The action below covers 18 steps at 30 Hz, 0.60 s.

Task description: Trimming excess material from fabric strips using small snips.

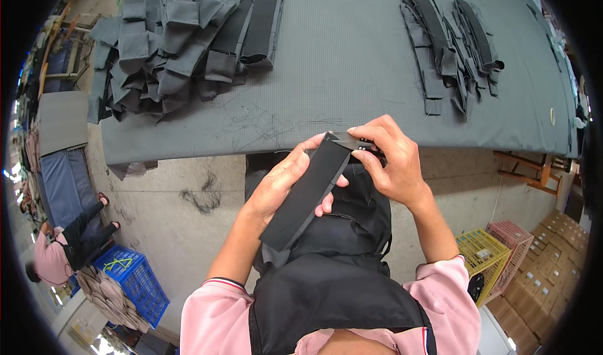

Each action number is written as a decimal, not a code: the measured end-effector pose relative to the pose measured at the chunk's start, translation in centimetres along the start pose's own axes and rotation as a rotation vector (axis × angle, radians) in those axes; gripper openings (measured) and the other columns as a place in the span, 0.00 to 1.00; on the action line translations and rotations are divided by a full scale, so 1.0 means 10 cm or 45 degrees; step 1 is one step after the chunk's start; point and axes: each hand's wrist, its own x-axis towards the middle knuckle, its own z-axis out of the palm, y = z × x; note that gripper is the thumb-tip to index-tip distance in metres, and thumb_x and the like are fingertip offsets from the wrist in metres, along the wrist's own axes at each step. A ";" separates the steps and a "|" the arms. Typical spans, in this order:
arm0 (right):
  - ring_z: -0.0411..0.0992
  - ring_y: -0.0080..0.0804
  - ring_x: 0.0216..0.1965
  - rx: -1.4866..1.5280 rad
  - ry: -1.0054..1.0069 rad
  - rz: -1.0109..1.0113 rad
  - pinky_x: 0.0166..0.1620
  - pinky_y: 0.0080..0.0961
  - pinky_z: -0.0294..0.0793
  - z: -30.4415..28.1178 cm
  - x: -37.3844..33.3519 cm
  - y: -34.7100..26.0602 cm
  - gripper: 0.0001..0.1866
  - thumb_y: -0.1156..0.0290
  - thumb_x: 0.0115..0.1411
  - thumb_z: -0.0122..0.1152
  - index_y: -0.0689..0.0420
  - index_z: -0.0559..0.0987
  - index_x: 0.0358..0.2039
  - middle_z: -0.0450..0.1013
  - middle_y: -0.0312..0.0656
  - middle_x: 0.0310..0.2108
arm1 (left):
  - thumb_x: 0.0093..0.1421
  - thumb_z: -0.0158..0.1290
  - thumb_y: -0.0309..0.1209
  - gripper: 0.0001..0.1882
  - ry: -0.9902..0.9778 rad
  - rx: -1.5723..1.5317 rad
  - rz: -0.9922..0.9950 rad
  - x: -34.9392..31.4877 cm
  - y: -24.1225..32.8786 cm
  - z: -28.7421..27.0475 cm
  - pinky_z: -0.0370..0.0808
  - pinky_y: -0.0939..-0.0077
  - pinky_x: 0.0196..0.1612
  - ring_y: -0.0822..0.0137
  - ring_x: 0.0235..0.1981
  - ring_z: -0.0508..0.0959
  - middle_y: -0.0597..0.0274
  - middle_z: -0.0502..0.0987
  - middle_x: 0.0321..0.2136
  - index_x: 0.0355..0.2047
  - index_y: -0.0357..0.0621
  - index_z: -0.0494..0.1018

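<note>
My left hand (286,180) grips a black fabric strip (306,188) with grey edges, its thumb near the upper end and its fingertips showing past the right side. The strip slants from the table edge down toward my apron. In my right hand (392,163) is a small pair of thread snips (348,142), pinched between thumb and fingers. Its metal blades lie at the strip's top corner; whether they touch a thread is too small to tell.
On the grey cloth-covered table (339,72) lie a heap of grey fabric pieces (160,47) at left and a smaller bunch of strips (449,50) at right. Thread scraps (202,195) lie on the floor. Crates (480,254), cartons (540,273) and another person (59,248) are around.
</note>
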 end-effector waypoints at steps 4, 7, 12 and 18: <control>0.71 0.37 0.25 -0.062 -0.045 -0.083 0.28 0.28 0.70 -0.05 0.04 0.00 0.16 0.77 0.45 0.63 0.55 0.76 0.37 0.70 0.39 0.30 | 0.68 0.37 0.46 0.30 0.048 0.054 -0.044 -0.04 0.06 0.08 0.76 0.70 0.26 0.59 0.24 0.77 0.39 0.73 0.39 0.63 0.43 0.47; 0.71 0.32 0.26 -0.050 -0.073 -0.074 0.28 0.27 0.70 -0.04 0.05 0.00 0.14 0.76 0.47 0.63 0.56 0.76 0.37 0.70 0.38 0.30 | 0.67 0.38 0.46 0.29 0.083 0.117 -0.066 -0.07 0.09 0.09 0.76 0.71 0.26 0.60 0.23 0.77 0.39 0.74 0.38 0.62 0.41 0.50; 0.69 0.19 0.29 1.097 -0.039 0.566 0.31 0.12 0.67 0.22 -0.13 -0.04 0.11 0.74 0.58 0.58 0.62 0.73 0.41 0.70 0.33 0.33 | 0.67 0.38 0.45 0.27 0.100 0.152 -0.035 -0.08 0.11 0.07 0.75 0.73 0.24 0.62 0.22 0.77 0.42 0.75 0.36 0.58 0.37 0.56; 0.68 0.18 0.24 0.410 0.247 0.225 0.27 0.14 0.67 0.25 -0.21 0.02 0.13 0.82 0.51 0.60 0.62 0.76 0.39 0.69 0.36 0.30 | 0.67 0.40 0.47 0.28 0.078 0.205 -0.131 -0.13 0.14 0.08 0.75 0.75 0.24 0.64 0.21 0.76 0.44 0.76 0.34 0.57 0.37 0.57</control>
